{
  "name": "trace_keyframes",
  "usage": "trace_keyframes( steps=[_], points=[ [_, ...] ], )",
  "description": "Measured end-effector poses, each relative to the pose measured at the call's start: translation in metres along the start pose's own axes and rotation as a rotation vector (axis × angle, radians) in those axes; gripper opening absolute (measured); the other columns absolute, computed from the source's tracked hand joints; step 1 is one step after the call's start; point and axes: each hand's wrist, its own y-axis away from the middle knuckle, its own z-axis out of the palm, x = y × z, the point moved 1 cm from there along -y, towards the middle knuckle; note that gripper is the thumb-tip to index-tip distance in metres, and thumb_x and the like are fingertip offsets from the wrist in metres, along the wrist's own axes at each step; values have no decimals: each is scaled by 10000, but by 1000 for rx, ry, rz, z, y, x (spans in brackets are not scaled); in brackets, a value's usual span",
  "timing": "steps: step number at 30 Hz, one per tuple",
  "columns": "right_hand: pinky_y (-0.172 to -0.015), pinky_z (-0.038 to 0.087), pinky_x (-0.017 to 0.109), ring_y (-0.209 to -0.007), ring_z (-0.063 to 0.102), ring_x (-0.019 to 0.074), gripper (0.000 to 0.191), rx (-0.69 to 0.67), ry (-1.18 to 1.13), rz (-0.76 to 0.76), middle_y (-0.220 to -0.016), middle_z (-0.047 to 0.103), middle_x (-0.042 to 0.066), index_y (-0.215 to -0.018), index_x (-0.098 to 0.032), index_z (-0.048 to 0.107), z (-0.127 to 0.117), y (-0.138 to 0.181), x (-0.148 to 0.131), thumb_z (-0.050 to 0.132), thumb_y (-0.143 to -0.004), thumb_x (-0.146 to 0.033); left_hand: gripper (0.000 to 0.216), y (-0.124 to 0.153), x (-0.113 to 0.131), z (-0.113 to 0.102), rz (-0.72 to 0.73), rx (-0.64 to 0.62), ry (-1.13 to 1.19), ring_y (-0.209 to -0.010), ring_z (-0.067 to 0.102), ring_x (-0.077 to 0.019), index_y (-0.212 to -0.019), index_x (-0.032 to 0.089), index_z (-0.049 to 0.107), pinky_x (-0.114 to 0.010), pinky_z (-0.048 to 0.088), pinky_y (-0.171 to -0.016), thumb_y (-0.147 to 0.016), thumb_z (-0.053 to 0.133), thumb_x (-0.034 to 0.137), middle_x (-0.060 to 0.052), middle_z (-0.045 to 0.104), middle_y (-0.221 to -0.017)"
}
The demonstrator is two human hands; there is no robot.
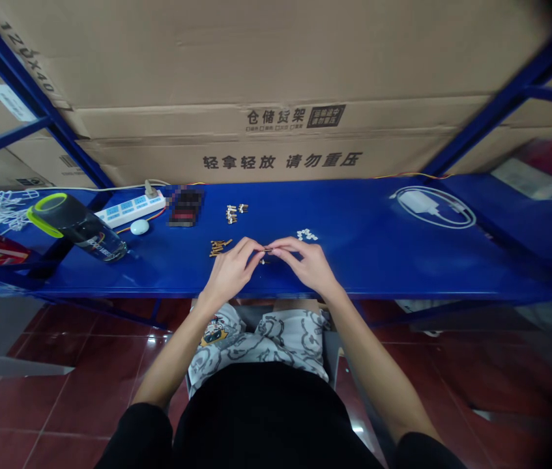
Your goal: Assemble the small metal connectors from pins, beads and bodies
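Observation:
Above the front part of the blue shelf, my left hand (231, 266) and my right hand (307, 262) meet fingertip to fingertip. Both are closed in a pinch on a small brass-coloured piece (268, 249); its exact kind is too small to make out. Just under the fingers lies another small piece with a white end (262, 262). Beside my left hand is a pile of brass-coloured pieces (217, 247). Small white pieces (307, 234) lie scattered beyond my right hand. Farther back are several brass-coloured pieces with white ends (231, 213).
To the left stand a dark bottle with a lime-green lid loop (80, 228), a white power strip (131, 210) and a pale rounded object (139, 227). A pixelated dark item (185, 207) lies near them. A coiled white cable with charger (422, 203) is at right. Cardboard (158, 156) backs the blue shelf (363, 260).

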Motion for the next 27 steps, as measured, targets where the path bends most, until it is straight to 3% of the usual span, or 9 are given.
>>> trace_keyframes(
  steps=[6, 13, 18, 27],
  points=[
    [-857, 602, 353, -972, 769, 250, 245, 22, -14, 42, -1004, 787, 36, -1023, -254, 679, 1, 0, 3, 653, -934, -481, 201, 1, -1, 1, 10, 3, 3, -955, 699, -149, -1149, 235, 600, -234, 544, -756, -1077, 445, 339, -29, 684, -1125],
    [-836, 610, 350, -906, 771, 227, 171, 53, 5, -44, -978, 795, 20, -961, -259, 708, 2, 2, 1, 662, -940, -422, 178, 1, -1, 1, 20, -3, 20, -950, 692, -135, -1136, 236, 602, -227, 544, -768, -1072, 462, 326, -14, 683, -1101],
    [-786, 598, 347, -787, 741, 205, 154, 129, 154, -120, -889, 786, 15, -927, -269, 745, 3, 4, 2, 680, -929, -409, 174, -1, -2, 0, 34, -40, 75, -947, 687, -142, -1126, 233, 601, -255, 547, -804, -1072, 459, 320, -19, 682, -1091],
    [-797, 595, 345, -842, 750, 206, 122, 95, 144, -203, -957, 796, 21, -975, -272, 773, 3, 3, -2, 667, -946, -327, 165, 0, -3, -1, -5, 7, 44, -923, 685, -142, -1104, 234, 612, -252, 539, -806, -1066, 479, 326, -9, 691, -1063]
  ],
)
